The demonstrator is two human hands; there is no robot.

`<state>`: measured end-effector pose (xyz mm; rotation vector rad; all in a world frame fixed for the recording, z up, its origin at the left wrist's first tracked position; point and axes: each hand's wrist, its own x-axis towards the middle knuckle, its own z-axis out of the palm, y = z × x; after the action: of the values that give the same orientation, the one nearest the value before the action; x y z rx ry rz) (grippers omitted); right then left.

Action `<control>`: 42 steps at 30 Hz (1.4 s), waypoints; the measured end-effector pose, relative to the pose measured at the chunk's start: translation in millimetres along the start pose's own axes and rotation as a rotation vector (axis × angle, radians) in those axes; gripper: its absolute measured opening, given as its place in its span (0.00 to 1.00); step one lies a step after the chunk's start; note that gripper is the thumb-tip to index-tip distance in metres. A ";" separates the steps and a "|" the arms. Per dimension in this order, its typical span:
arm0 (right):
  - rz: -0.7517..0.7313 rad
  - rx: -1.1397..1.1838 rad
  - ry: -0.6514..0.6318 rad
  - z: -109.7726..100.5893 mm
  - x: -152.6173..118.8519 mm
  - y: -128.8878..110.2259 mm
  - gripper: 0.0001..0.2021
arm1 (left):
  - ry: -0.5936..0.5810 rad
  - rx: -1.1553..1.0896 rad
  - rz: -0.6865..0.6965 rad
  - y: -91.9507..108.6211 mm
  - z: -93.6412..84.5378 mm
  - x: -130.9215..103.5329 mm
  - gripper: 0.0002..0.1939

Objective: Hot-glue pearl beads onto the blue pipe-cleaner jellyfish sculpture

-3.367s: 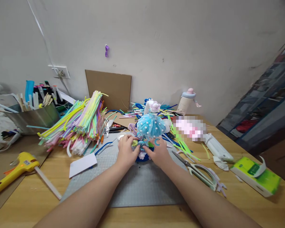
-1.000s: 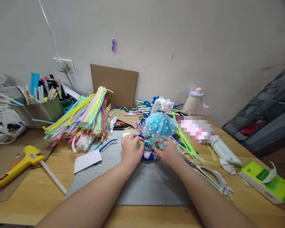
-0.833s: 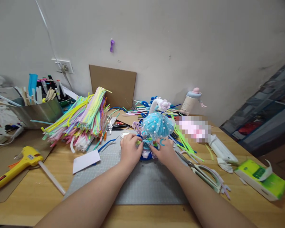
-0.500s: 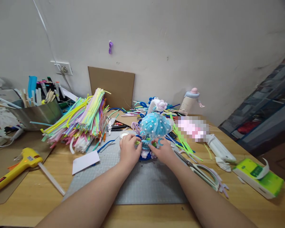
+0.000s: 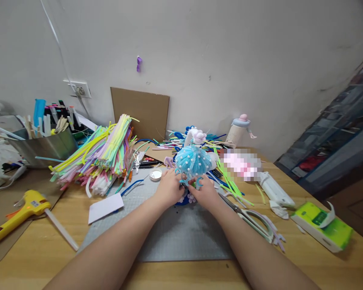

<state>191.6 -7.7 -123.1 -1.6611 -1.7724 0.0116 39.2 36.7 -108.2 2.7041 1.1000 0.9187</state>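
Note:
A pipe-cleaner ornament [image 5: 191,159] stands upright on the grey cutting mat [image 5: 181,241]. It has a fuzzy light-blue dome dotted with white pearls, a curved white stem with a pale flower above it, and a dark-blue base with small flowers. My left hand [image 5: 170,188] is closed on its lower part from the left, under the dome. From the right, my right hand [image 5: 206,192] pinches the same part, where something green shows by the fingertips. Light-blue crescent shapes hang beneath the dome. The fingertips and what lies between them are partly hidden.
Left are a yellow glue gun [image 5: 33,205], a white card [image 5: 105,208], a large bundle of pipe cleaners [image 5: 103,153] and a metal tub [image 5: 45,147]. A small round dish [image 5: 155,174] sits beyond my left hand. Scissors [image 5: 254,219] and a green tissue pack [image 5: 323,225] lie right.
My left hand has shifted inward along the ornament's lower part, uncovering the small round dish. The hands are closer together, and the crescents now hang in front. The view has moved slightly.

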 end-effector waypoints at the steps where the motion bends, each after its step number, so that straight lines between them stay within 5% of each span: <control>1: -0.004 -0.004 0.000 -0.1 -0.1 -0.4 0.04 | 0.004 0.005 0.009 -1.2 1.0 0.5 0.14; 13: -0.068 -0.072 -0.032 -3.2 -2.9 -2.9 0.05 | 0.006 0.072 0.128 -2.9 2.1 -0.4 0.12; 42: -0.168 -0.242 -0.028 -10.3 -6.6 -6.8 0.05 | 0.104 0.109 0.114 -6.2 8.6 -1.3 0.09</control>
<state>190.2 -19.3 -115.3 -1.6774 -1.9934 -0.2658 39.5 41.7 -117.6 2.8632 1.0517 1.0572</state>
